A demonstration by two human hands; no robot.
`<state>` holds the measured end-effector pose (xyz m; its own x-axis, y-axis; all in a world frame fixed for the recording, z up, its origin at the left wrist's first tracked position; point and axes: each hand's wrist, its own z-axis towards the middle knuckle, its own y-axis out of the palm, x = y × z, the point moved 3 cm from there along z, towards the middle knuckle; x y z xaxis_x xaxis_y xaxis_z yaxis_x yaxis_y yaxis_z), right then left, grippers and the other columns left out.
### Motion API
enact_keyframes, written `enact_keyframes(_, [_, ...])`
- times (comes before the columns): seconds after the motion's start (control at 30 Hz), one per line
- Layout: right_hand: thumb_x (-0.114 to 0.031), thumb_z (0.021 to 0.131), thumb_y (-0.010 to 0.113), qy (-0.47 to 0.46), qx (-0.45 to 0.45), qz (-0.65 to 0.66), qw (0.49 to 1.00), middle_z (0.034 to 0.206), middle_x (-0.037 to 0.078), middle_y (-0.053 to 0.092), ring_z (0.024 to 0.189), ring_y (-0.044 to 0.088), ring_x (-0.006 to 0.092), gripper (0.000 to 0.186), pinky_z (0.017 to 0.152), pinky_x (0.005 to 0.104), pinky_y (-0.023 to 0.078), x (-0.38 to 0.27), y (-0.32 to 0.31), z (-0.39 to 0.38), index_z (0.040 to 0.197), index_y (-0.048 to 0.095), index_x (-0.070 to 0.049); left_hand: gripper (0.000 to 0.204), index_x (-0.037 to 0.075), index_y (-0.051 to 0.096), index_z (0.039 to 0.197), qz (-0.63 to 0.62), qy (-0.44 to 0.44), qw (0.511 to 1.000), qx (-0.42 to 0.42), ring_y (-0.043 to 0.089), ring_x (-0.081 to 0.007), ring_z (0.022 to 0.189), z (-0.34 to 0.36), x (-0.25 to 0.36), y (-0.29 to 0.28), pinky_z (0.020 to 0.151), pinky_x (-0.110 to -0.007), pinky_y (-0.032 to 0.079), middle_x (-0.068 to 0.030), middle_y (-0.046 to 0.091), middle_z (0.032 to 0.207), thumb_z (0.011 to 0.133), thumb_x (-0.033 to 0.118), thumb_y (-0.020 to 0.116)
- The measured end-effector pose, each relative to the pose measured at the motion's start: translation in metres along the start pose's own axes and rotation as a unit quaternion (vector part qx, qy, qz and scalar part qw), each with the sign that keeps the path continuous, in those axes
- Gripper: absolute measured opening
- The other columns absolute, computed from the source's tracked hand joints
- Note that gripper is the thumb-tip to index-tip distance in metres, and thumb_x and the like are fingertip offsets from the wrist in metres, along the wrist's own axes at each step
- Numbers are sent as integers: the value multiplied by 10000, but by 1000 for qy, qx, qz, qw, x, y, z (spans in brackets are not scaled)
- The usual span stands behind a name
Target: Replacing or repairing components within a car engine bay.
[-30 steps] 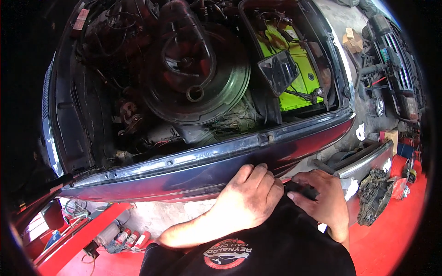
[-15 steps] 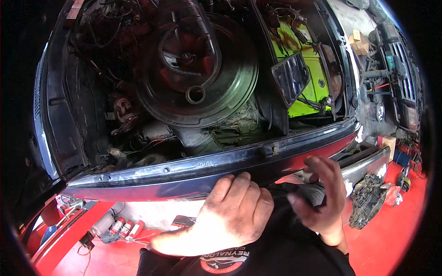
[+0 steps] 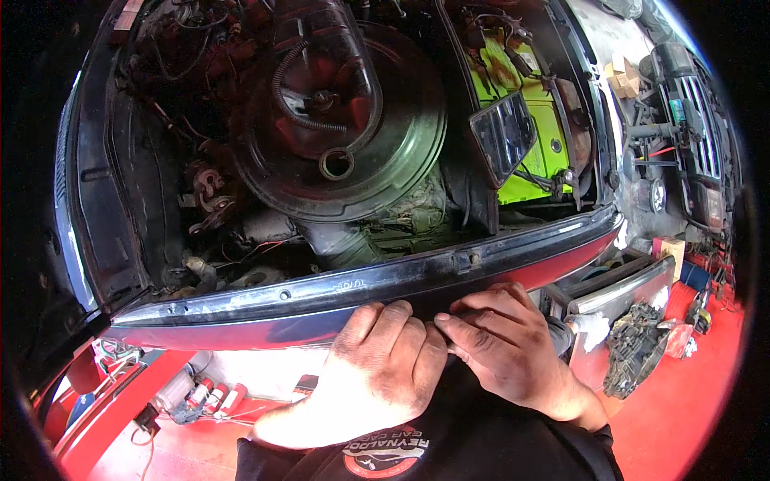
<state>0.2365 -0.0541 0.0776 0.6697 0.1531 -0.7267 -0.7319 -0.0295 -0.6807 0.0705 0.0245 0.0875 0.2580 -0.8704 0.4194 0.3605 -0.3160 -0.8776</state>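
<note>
Both bare hands are at the dark painted body panel (image 3: pixel 265 329) along the near edge of the open engine bay. My left hand (image 3: pixel 389 373) has its fingers curled onto the panel just left of centre. My right hand (image 3: pixel 505 345) is beside it, fingers bent over the same panel, its thumb near my left fingers; the undersides of both grips are hidden. Beyond them are the metal rail (image 3: pixel 337 286), a large round black housing (image 3: pixel 401 160) with a corrugated hose, and a lime-green battery (image 3: pixel 545 144) partly covered by a dark glossy rectangular piece (image 3: pixel 501 136).
A red metal structure (image 3: pixel 112 389) stands at lower left beside several red cylinders (image 3: pixel 200 393). At right lie a greasy mechanical part (image 3: pixel 634 349), a silver bumper-like piece (image 3: pixel 613 293) and cardboard boxes (image 3: pixel 622 76), with the front of another vehicle (image 3: pixel 698 136) behind.
My right hand has swung in from a spread, raised position to curl onto the panel beside my left hand. My left hand has shifted slightly left along the panel.
</note>
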Motion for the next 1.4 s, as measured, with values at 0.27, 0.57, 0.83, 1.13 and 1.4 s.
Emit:
enact_keyframes(0.27, [-90, 794, 743, 12, 22, -47, 999, 908, 44, 625, 991, 635, 263, 407, 857, 430, 518, -9, 9, 11, 1198, 763, -50, 473, -44, 746, 1079, -31, -53, 997, 56, 689, -259, 872, -20, -14, 4, 728, -359, 530, -110, 647, 847, 631, 107, 728])
enact_keyframes(0.57, [-40, 874, 744, 80, 49, -51, 994, 882, 123, 677, 932, 652, 329, 198, 794, 430, 549, 7, 15, 62, 1071, 749, -27, 444, -122, 505, 1436, -50, -258, 927, 270, 710, -272, 952, -77, -56, 2, 959, -390, 537, -168, 742, 971, 1025, 20, 597])
enact_keyframes(0.83, [-209, 958, 638, 237, -139, 20, 961, 947, 210, 763, 944, 739, 425, 206, 854, 521, 578, 70, 60, 94, 989, 761, -46, 527, -120, 451, 1480, 45, -246, 925, 288, 713, -271, 865, -81, -63, 23, 899, -417, 577, -177, 729, 892, 992, -43, 632])
enact_keyframes(1.13, [-175, 923, 670, 277, -332, -49, 901, 1046, 199, 772, 1045, 734, 380, 201, 928, 443, 565, 127, 107, 118, 1056, 786, -79, 471, -141, 517, 1418, 74, -252, 927, 269, 711, -254, 804, -75, -64, 21, 819, -378, 590, -178, 733, 873, 978, -49, 656])
enact_keyframes(1.4, [-175, 992, 490, 128, -446, -30, 885, 1155, 228, 750, 1104, 707, 415, 334, 984, 494, 538, 165, 165, 119, 1124, 758, -27, 432, -148, 555, 1374, 64, -253, 929, 261, 691, -249, 781, -73, -64, 20, 762, -364, 590, -179, 730, 877, 964, -70, 665])
